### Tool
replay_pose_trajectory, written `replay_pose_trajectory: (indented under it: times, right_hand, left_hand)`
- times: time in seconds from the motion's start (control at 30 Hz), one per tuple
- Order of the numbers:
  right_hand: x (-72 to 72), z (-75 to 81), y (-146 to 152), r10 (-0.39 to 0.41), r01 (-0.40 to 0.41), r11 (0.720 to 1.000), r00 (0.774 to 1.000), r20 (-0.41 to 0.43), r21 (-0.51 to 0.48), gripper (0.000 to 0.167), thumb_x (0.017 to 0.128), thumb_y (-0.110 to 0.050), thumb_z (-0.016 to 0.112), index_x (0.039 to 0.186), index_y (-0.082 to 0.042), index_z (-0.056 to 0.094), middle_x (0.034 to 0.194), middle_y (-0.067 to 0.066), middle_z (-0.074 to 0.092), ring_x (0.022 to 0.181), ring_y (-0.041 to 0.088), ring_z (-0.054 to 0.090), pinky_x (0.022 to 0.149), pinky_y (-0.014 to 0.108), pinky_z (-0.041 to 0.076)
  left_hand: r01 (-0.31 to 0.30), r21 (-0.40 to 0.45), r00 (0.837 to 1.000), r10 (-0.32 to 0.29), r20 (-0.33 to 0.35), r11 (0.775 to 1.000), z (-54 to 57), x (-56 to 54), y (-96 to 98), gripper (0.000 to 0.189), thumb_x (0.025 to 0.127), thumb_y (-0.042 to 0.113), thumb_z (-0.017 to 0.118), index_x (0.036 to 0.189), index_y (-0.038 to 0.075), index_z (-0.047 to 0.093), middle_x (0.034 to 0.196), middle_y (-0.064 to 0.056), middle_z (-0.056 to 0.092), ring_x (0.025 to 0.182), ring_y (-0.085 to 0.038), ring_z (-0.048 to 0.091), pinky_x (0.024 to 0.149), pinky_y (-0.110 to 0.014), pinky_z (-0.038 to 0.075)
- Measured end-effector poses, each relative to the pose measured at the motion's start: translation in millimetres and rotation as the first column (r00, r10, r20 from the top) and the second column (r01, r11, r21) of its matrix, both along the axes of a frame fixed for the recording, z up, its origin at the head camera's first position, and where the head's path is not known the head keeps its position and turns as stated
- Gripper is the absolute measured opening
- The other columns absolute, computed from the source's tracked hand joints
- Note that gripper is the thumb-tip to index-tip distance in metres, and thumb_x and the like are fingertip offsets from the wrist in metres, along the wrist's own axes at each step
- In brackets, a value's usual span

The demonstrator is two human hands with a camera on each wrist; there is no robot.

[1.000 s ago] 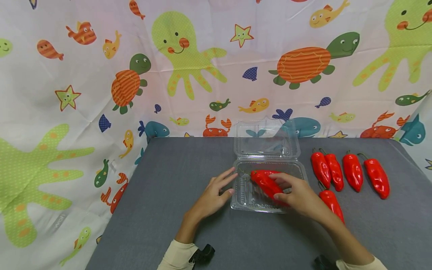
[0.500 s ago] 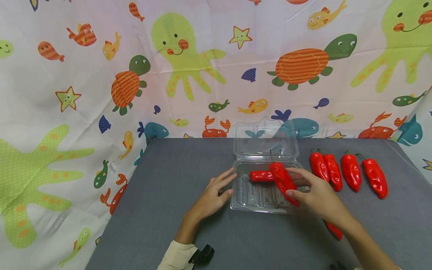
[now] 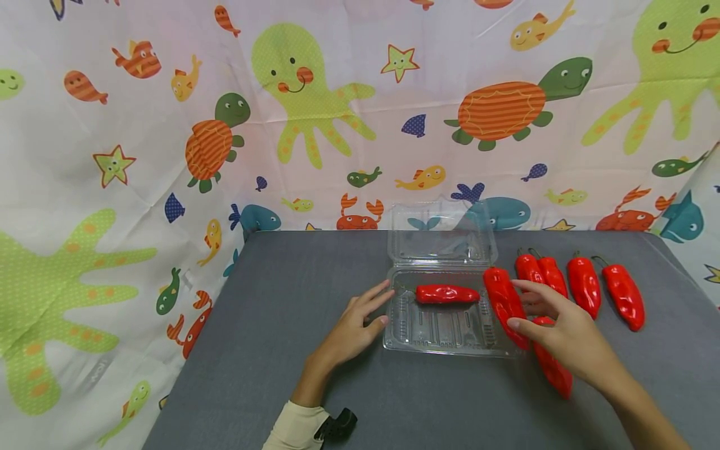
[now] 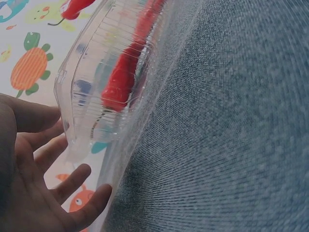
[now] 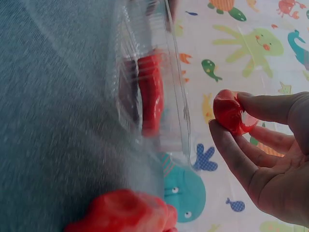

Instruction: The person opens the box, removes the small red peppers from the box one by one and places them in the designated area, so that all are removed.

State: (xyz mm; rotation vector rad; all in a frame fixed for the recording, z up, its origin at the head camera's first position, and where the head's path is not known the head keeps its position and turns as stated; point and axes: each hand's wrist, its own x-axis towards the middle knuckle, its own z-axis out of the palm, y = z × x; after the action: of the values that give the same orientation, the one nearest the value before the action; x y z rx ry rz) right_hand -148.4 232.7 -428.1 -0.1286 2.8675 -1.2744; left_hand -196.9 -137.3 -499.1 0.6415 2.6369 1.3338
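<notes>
My right hand [image 3: 568, 331] pinches a red pepper [image 3: 504, 303] between thumb and fingers, over the right rim of a clear plastic clamshell box [image 3: 394, 331]. In the right wrist view, the end of this held pepper [image 5: 228, 112] shows between the fingertips, raised off the table. Inside the box, a second red pepper [image 3: 447, 294] lies crosswise near the back, its stem to the left. My left hand [image 3: 354, 325] rests by the box's left side with relaxed fingers. The left wrist view shows the fingertips [image 4: 53, 116] right at the box's rim.
The box's lid [image 3: 444, 234] stands raised at the back, by a sea-animal print curtain [image 3: 337, 125]. More red peppers lie to the right on the grey table [image 3: 315, 275]: several in a back row [image 3: 585, 287], and one pepper [image 3: 554, 369] nearer me, partly behind my right hand.
My right hand has lifted the pepper and carried it right, from over the middle of the box to its right rim, uncovering the pepper inside. The left hand stays in place.
</notes>
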Motion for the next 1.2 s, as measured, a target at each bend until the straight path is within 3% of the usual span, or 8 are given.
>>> replay_pose_trajectory:
  times: [0.33, 0.77, 1.2]
  right_hand:
    - [8.3, -8.8, 27.6, -0.05, 0.05, 0.999, 0.998, 0.048, 0.004, 0.081, 0.094, -0.034, 0.082, 0.161, -0.009, 0.043, 0.14, 0.032, 0.057, 0.12, 0.054, 0.061, 0.073, 0.042, 0.065]
    - [14.6, -24.3, 56.4, -0.151, 0.15, 0.988, 0.986, 0.063, 0.03, 0.079, 0.096, -0.031, 0.08, 0.158, 0.0, 0.043, 0.136, 0.037, 0.057, 0.111, 0.052, 0.065, 0.065, 0.031, 0.062]
    - [13.6, -41.5, 79.8, -0.238, 0.227, 0.968, 0.964, 0.119, 0.104, 0.082, 0.094, -0.03, 0.082, 0.155, 0.008, 0.041, 0.131, 0.044, 0.055, 0.105, 0.056, 0.066, 0.067, 0.048, 0.064]
  left_hand:
    - [0.001, 0.005, 1.0, -0.001, 0.001, 1.0, 0.1, -0.5, 0.0, 0.057, 0.105, 0.019, 0.06, 0.16, 0.021, 0.05, 0.172, 0.016, 0.031, 0.145, -0.022, 0.04, 0.112, -0.055, 0.044]
    - [0.003, 0.013, 1.0, -0.003, 0.003, 1.0, 0.7, -0.4, -0.1, 0.057, 0.104, 0.019, 0.06, 0.16, 0.019, 0.05, 0.172, 0.016, 0.032, 0.144, -0.022, 0.04, 0.111, -0.053, 0.046]
    - [0.002, 0.01, 1.0, -0.002, 0.006, 1.0, -0.2, 0.1, -0.2, 0.057, 0.105, 0.019, 0.06, 0.16, 0.019, 0.05, 0.172, 0.016, 0.031, 0.145, -0.022, 0.039, 0.111, -0.053, 0.045]
